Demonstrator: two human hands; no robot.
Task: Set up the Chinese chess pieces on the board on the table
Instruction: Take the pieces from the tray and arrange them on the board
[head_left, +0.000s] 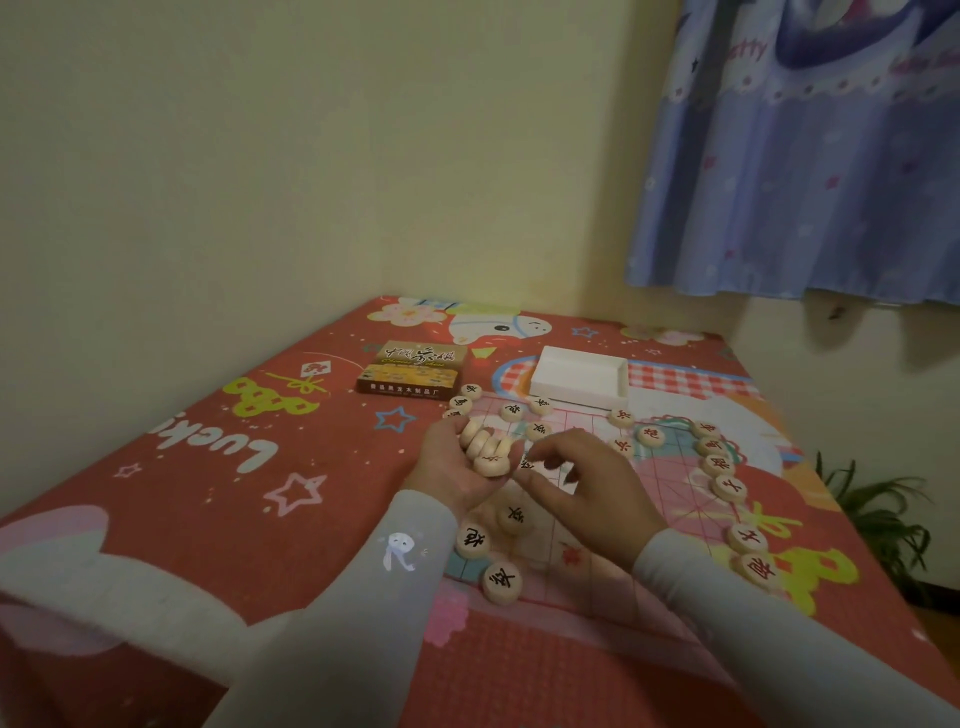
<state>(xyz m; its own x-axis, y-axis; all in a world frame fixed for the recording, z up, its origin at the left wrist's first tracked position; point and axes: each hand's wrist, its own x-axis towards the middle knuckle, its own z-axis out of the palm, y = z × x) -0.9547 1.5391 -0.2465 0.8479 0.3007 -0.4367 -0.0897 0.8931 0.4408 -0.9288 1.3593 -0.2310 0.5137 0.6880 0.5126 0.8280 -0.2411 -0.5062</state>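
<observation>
Placing: pieces go out one at a time from a handheld stock onto the board (566, 525), a thin sheet with red grid lines on the worktop (249, 519).
Near pieces: three discs (503, 582) sit at the board's near-left, just beside the left sleeve.
Left hand (457, 462): palm up, cupping a row of wooden discs (488, 449) on edge, its fingers curled round them.
Right hand (582, 483): its fingers (545, 457) pinch what seems to be one piece, partly hidden, just beside the stock.
Right column: a line of red-marked pieces (727, 488) runs along the board's right edge.
Far row: more pieces (540, 415) stand near the far edge.
Beyond: a white tray (579, 379) and printed box (410, 369).
Next move: likely setting the pinched piece flat on a vacant grid crossing, character up.
</observation>
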